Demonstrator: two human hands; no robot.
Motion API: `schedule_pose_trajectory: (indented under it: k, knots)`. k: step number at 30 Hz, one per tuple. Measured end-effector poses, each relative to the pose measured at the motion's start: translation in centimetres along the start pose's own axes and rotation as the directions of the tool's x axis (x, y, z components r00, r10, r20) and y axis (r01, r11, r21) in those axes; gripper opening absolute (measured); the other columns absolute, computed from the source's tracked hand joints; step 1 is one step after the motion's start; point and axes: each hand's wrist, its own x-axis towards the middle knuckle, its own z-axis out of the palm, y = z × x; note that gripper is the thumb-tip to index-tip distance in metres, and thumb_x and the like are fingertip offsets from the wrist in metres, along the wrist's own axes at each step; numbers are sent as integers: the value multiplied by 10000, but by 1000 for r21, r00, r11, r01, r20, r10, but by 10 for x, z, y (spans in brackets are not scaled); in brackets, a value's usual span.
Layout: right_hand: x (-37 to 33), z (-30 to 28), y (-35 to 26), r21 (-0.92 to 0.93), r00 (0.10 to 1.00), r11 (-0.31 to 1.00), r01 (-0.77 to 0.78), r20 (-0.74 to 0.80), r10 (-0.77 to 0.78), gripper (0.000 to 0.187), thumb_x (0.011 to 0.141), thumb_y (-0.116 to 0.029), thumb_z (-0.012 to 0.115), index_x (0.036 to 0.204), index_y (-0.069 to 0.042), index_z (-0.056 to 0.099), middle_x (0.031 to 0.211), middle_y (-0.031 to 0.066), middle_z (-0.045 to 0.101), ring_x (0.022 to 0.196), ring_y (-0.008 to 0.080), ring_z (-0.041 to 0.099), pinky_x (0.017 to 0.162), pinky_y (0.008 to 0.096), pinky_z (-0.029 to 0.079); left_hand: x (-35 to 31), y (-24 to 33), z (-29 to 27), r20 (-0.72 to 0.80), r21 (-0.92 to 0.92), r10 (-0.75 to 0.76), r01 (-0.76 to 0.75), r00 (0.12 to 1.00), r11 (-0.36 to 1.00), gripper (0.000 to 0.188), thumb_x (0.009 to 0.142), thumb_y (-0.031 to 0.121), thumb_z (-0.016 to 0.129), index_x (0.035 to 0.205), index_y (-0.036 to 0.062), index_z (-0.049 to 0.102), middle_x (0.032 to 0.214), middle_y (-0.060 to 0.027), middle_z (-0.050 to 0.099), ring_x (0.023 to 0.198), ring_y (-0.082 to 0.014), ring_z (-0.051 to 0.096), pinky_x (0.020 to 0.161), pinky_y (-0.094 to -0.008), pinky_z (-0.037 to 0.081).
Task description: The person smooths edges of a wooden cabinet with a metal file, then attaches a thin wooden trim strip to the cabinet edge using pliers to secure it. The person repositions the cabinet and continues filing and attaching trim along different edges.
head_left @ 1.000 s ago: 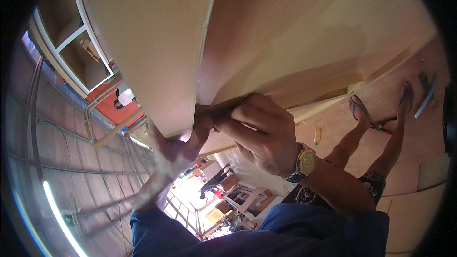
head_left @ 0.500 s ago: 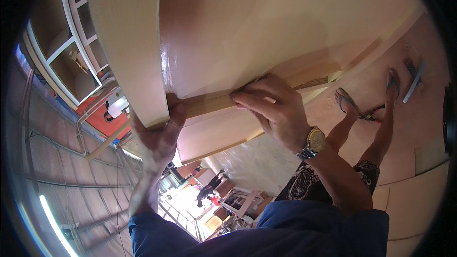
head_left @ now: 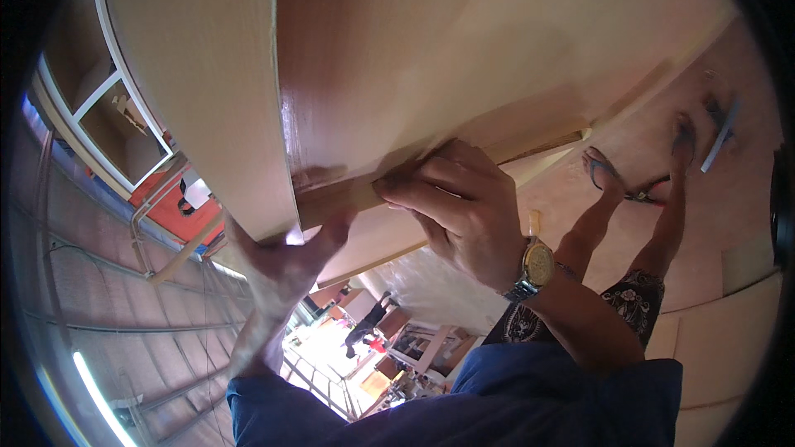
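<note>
A pale wooden strip (head_left: 330,204) runs across the lower side of a broad smooth wooden panel (head_left: 464,41). My right hand (head_left: 464,211), wearing a gold-faced wristwatch (head_left: 538,265), pinches this strip near its middle. Between its fingers shows a thin bright sliver I cannot make out. At the strip's left end stands a second, upright-looking wooden board (head_left: 203,74). My left hand (head_left: 286,265) is at that board's lower corner, its thumb stretched out beside the strip. The other left fingers are mostly hidden behind the board.
White-framed cabinets (head_left: 124,128) stand at the far left, near a red surface (head_left: 166,207). A person in dark clothes (head_left: 364,331) is in the background among wooden pieces. My sandalled feet (head_left: 600,170) are on the floor at right, near a long pale bar (head_left: 719,136).
My right hand has slid slightly left along the strip. My left thumb has come off the strip's upper side and moved down and right. The left board appears wider in view.
</note>
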Motion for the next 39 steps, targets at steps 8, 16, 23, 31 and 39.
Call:
schedule_pose_trajectory:
  k: [8, 16, 23, 31, 39]
  knots:
    - [5, 11, -16, 136, 988, 978, 156, -28, -154, 381, 848, -46, 792, 1221, -76, 724, 1178, 110, 677, 1138, 319, 665, 990, 451, 576, -4, -22, -11, 15, 96, 170, -171, 985, 981, 1048, 850, 19, 902, 1652, -44, 231, 1322, -217, 700, 1199, -281, 700, 1046, -435, 577]
    - [4, 39, -11, 138, 978, 982, 126, -185, -99, 263, 857, -53, 771, 1113, -115, 775, 1104, 53, 716, 1074, 265, 687, 903, 395, 608, 4, -26, -19, -5, 554, 671, -557, 741, 618, 1093, 835, 279, 973, 1602, -49, 266, 1531, -232, 371, 1436, -370, 451, 1197, -519, 483]
    - [-40, -4, 61, 19, 987, 997, 74, -142, -70, 174, 895, -102, 757, 1064, -96, 796, 1062, 91, 748, 1104, 297, 706, 943, 418, 614, -17, 18, 68, 516, 689, 348, -621, 782, 374, 353, 948, 131, 808, 1273, 39, 704, 1179, -149, 682, 1103, -366, 674, 952, -495, 561]
    - [-67, -24, 95, -65, 967, 993, 96, -228, -109, 217, 893, -89, 838, 1102, -109, 783, 1080, 72, 759, 997, 279, 742, 800, 396, 638, 14, -5, 94, 635, 554, 398, -749, 662, 363, 167, 917, -16, 756, 1083, -9, 747, 1041, -138, 714, 1027, -334, 704, 855, -459, 603]
    - [-100, -100, 158, 809, 150, -48, -585, 166, 975, 328, 1029, -327, 781, 1070, -7, 725, 996, 131, 726, 845, 209, 721, 746, 360, 611, 21, -8, 128, 653, 512, 380, -752, 655, 415, 130, 869, -70, 712, 988, -26, 739, 1008, -153, 728, 963, -323, 720, 801, -450, 618]
